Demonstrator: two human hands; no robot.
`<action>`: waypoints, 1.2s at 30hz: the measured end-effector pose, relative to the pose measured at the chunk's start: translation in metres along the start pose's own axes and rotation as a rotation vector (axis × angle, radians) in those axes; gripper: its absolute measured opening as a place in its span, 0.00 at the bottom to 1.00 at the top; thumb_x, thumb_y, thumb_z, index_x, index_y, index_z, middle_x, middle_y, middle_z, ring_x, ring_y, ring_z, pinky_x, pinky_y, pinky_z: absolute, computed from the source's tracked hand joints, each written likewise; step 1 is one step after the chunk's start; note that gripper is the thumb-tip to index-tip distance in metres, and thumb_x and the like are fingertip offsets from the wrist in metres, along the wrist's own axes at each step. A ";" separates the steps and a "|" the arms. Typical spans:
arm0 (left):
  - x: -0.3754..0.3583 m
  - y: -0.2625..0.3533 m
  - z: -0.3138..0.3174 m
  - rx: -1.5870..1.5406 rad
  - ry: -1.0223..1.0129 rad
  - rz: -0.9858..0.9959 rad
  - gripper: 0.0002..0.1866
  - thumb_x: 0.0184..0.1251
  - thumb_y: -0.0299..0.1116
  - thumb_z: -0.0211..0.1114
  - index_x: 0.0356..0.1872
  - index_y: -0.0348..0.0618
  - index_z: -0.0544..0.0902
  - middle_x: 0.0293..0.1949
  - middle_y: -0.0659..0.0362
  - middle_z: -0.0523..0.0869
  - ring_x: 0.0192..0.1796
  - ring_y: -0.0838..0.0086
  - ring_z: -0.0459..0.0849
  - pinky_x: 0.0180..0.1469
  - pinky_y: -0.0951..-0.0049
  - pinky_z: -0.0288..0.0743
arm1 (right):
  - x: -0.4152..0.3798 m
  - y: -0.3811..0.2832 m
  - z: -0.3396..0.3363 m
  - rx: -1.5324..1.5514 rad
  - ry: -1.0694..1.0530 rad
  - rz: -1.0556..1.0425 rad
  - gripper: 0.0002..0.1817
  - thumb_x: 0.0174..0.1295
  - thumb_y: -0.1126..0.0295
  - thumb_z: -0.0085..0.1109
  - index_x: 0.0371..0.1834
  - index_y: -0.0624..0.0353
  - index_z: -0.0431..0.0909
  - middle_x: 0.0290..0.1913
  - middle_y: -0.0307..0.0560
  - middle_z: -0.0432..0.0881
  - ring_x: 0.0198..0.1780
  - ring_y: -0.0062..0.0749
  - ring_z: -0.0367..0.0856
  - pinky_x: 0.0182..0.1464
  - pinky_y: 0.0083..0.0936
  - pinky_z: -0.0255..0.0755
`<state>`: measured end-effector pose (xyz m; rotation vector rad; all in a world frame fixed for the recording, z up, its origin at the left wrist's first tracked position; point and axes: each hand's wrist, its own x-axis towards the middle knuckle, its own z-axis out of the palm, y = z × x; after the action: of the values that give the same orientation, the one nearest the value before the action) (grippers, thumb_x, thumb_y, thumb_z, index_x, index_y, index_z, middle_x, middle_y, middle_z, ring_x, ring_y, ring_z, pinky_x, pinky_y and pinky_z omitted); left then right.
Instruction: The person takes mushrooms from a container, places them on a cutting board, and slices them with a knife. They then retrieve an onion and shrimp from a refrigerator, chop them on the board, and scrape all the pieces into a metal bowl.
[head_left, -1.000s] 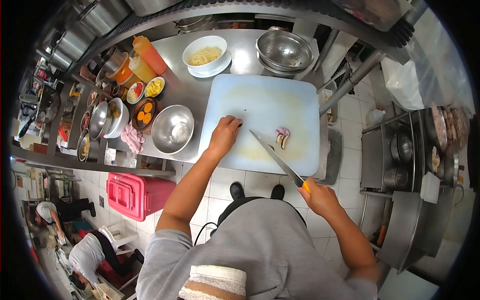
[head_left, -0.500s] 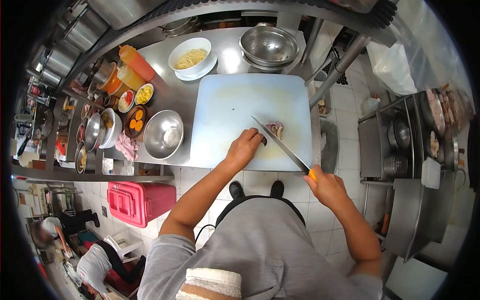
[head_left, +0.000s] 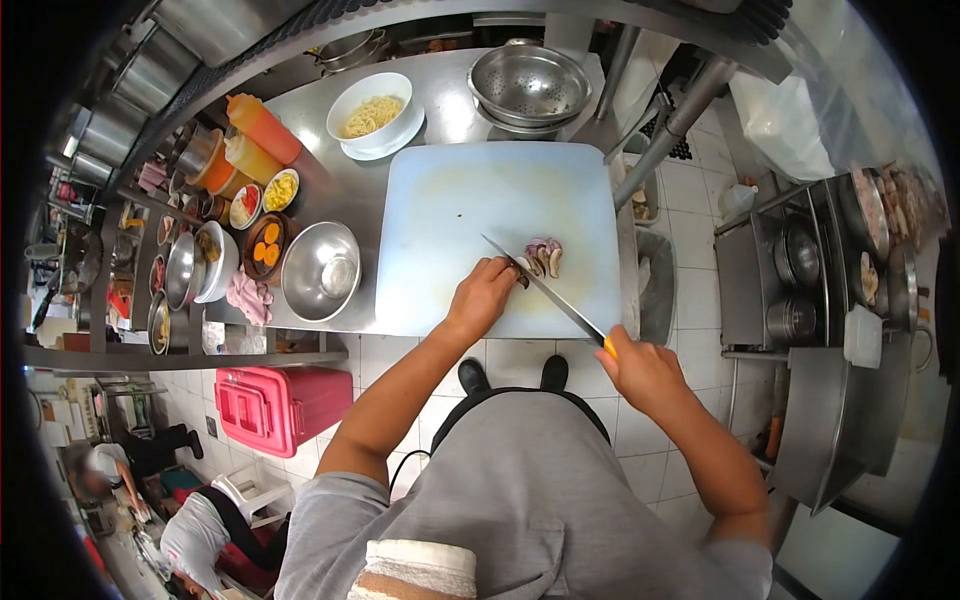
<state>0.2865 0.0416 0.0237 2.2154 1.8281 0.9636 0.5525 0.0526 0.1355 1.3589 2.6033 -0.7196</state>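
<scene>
A pale blue cutting board (head_left: 440, 190) lies in front of me on the steel counter. My right hand (head_left: 645, 373) is wrapped round the yellow handle of a long kitchen knife (head_left: 560, 301), whose blade slants up and left across the board. Against the blade's left side, the curled fingers of my left hand (head_left: 478, 300) pin down a small dark brown piece of food, mostly hidden under the fingertips. Just right of the blade rests a little cluster of curved slices (head_left: 545, 256), pale inside with purplish-brown edges.
Left of the board stand a steel bowl (head_left: 312, 270), a brown dish of orange yolks (head_left: 268, 246) and sauce bottles (head_left: 262, 128). Behind it are a bowl of noodles (head_left: 372, 118) and a colander (head_left: 530, 85). A pink bin (head_left: 285, 408) sits on the floor; two people are at lower left.
The knife and both hands have shifted slightly left. More slices now show to the right of the blade, and the piece under my left fingers looks smaller.
</scene>
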 end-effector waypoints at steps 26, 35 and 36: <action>-0.008 0.002 0.009 0.008 0.202 0.038 0.11 0.50 0.19 0.66 0.37 0.38 0.81 0.39 0.57 0.80 0.41 0.62 0.78 0.42 0.67 0.77 | 0.000 0.001 0.011 -0.039 -0.071 0.029 0.16 0.68 0.57 0.54 0.39 0.60 0.67 0.22 0.54 0.81 0.26 0.54 0.81 0.30 0.46 0.74; -0.009 0.001 0.010 0.045 0.206 0.040 0.11 0.50 0.19 0.65 0.37 0.36 0.81 0.39 0.55 0.80 0.41 0.62 0.78 0.42 0.68 0.77 | 0.000 -0.005 0.004 -0.024 -0.046 -0.005 0.16 0.67 0.57 0.54 0.39 0.60 0.67 0.22 0.54 0.81 0.25 0.54 0.81 0.28 0.45 0.73; -0.010 0.001 0.011 0.043 0.206 0.036 0.11 0.50 0.19 0.65 0.37 0.36 0.81 0.39 0.55 0.80 0.41 0.62 0.78 0.42 0.68 0.77 | -0.007 -0.005 0.001 -0.022 -0.082 0.034 0.16 0.68 0.57 0.54 0.39 0.60 0.67 0.22 0.54 0.81 0.25 0.54 0.81 0.28 0.46 0.73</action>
<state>0.2922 0.0356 0.0114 2.2560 1.9144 1.2109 0.5525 0.0446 0.1390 1.3351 2.5117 -0.7235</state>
